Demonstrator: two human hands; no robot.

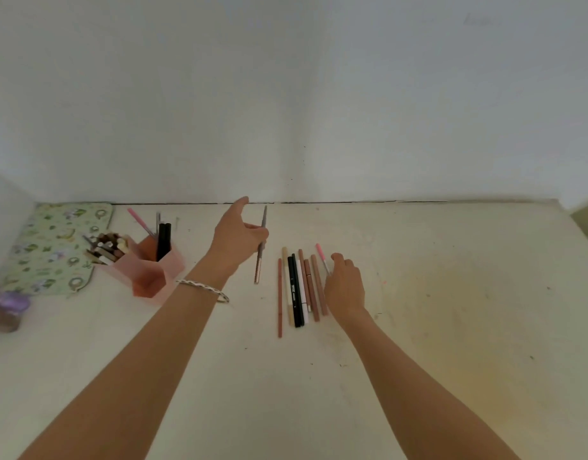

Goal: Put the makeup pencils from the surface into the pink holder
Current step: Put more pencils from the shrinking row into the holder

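Left hand [239, 239] grips a pencil [261, 250] aimed at the far wall, right of the pink holder [148, 281]; right hand's [345, 287] grip unclear.

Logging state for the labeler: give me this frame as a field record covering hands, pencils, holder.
pink holder: left side, pencils already inside
row of pencils: several, side by side on table
left hand: grips grey pencil, between holder and row
right hand: on pink pencil at row's right edge; grip unclear
floral mat: left of holder
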